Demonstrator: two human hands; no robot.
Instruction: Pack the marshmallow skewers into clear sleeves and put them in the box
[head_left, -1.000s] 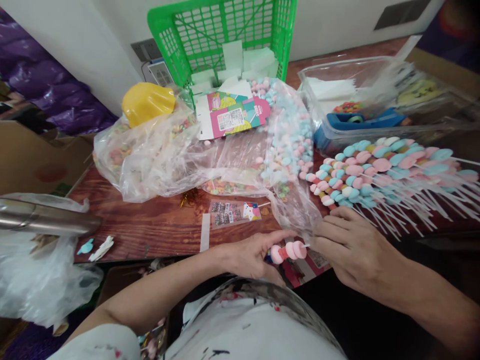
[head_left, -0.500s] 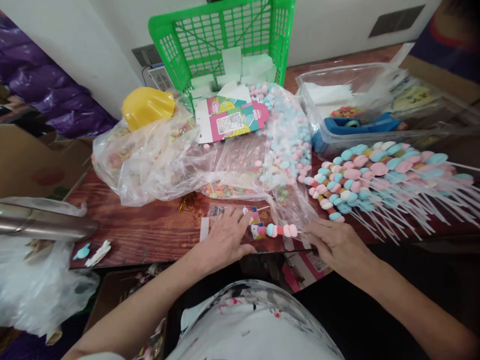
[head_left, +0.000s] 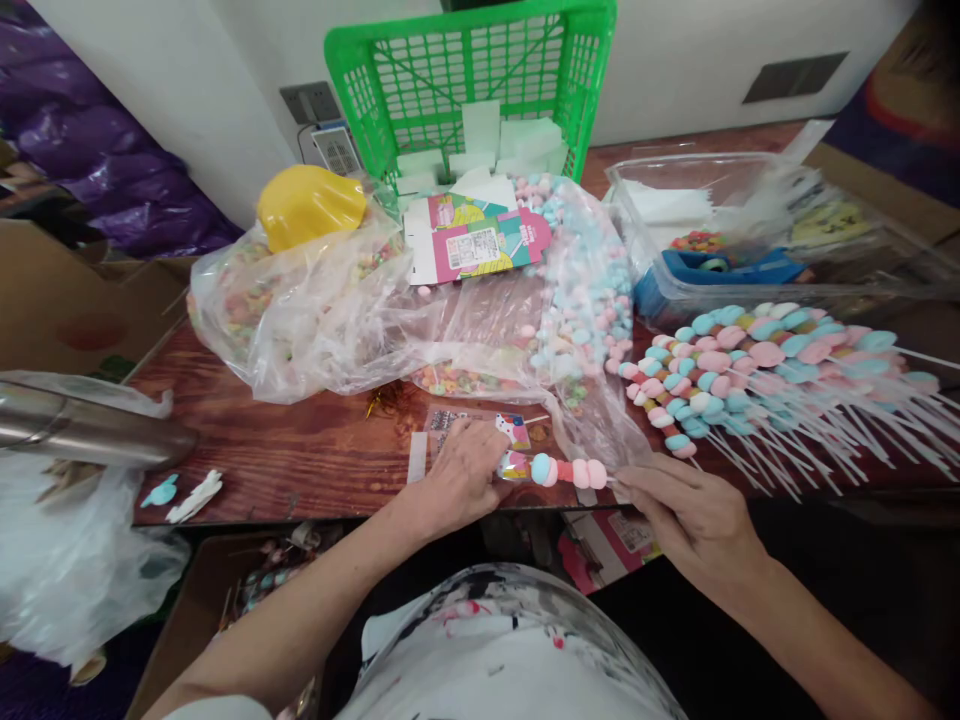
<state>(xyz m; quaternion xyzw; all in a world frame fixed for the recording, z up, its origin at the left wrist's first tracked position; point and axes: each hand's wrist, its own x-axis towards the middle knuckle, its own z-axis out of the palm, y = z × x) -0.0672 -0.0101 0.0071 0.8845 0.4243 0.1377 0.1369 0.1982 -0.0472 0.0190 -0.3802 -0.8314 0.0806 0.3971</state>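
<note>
Right hand [head_left: 697,510]: one; grip closed on one candy skewer's stick
Candy skewer [head_left: 589,473]: one, between the hands
Left hand [head_left: 465,465]: one, at one printed wrapper [head_left: 516,466]; grip cannot be told
Skewer pile [head_left: 750,370]: one, on the surface [head_left: 262,440]; overlapping, uncountable

Packing workshop, piled candy skewers [head_left: 750,360], green crate [head_left: 469,28]

I'm reading this remotely off the carton [head_left: 480,245]: basket [head_left: 450,28] behind it, marshmallow bag [head_left: 589,290] partly under and right, candy bag [head_left: 315,335] left. Tub [head_left: 720,290] right, skewer pile [head_left: 757,370] front-right, flask [head_left: 90,425] far front-left. In front, single skewer [head_left: 589,473] between left hand [head_left: 465,465] and right hand [head_left: 686,505].
</note>
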